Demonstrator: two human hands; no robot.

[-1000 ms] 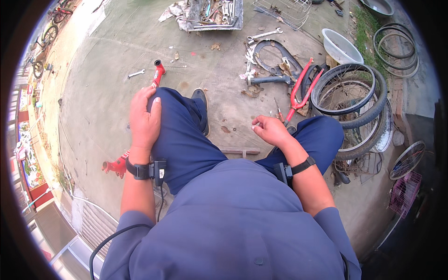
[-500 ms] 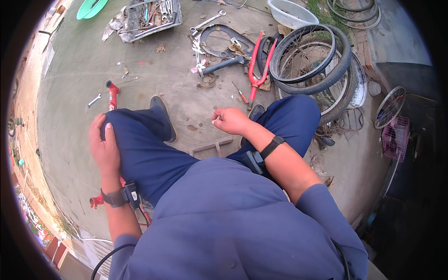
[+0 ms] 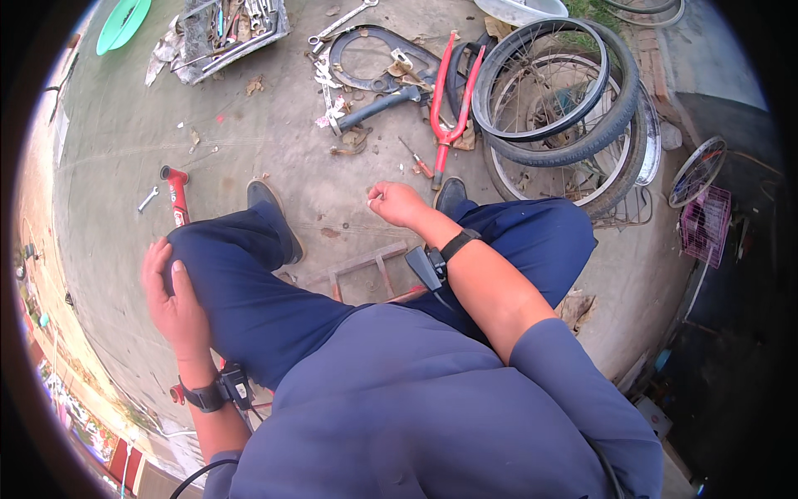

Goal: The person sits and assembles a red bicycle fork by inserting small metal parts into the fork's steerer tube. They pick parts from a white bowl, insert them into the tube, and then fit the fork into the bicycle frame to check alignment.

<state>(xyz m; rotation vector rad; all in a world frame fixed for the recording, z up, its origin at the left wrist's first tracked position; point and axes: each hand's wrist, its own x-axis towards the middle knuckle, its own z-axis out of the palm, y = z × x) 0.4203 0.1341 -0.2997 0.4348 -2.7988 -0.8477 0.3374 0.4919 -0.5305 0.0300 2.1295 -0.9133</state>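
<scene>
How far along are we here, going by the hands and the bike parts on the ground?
Done: the wheels lie stacked, off any bike, with a red frame piece beside them. In hand: nothing clear; the left hand rests on the knee, and the right hand hovers half-closed over the concrete, possibly pinching something too small to tell. Left: the screwdriver and spanner lie untouched.

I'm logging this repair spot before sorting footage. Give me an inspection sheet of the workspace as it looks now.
Surface: bare concrete ground, dusty, scattered scraps.
Job's things: left hand rests on the left knee; right hand loosely curled above the ground, whether it holds anything cannot be told.
Clutter: stacked bicycle wheels, red frame part, tray of tools, red pump, spanner, green basin.
Grippers: bare hands, wristbands on both.
Cables: black cable at lower edge.
Surroundings: pink crate, grass at top.
</scene>
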